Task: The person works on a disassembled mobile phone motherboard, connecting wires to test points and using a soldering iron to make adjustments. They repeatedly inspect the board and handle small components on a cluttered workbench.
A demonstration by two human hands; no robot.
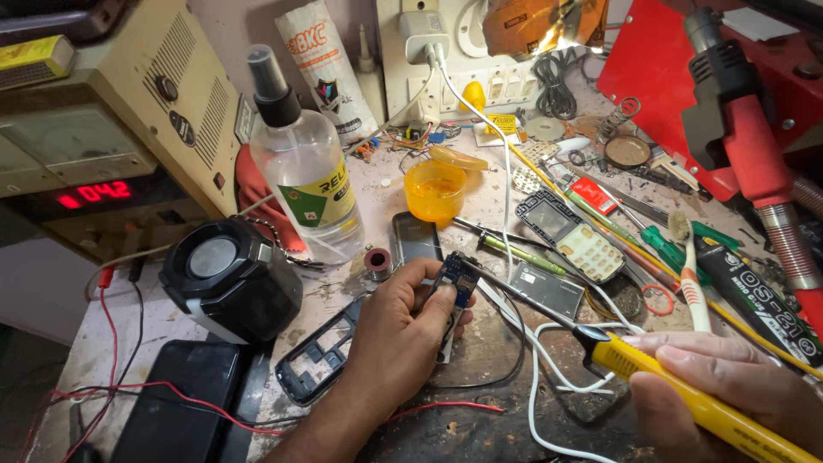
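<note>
A small blue circuit board (459,279) is pinched in the left hand (399,330) at centre; a yellow soldering iron (686,390), gripped by the right hand (729,381), touches it; soldering appears unfinished.

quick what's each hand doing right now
left hand: closed on a small blue circuit board
right hand: closed on a yellow soldering iron, tip at the board
</note>
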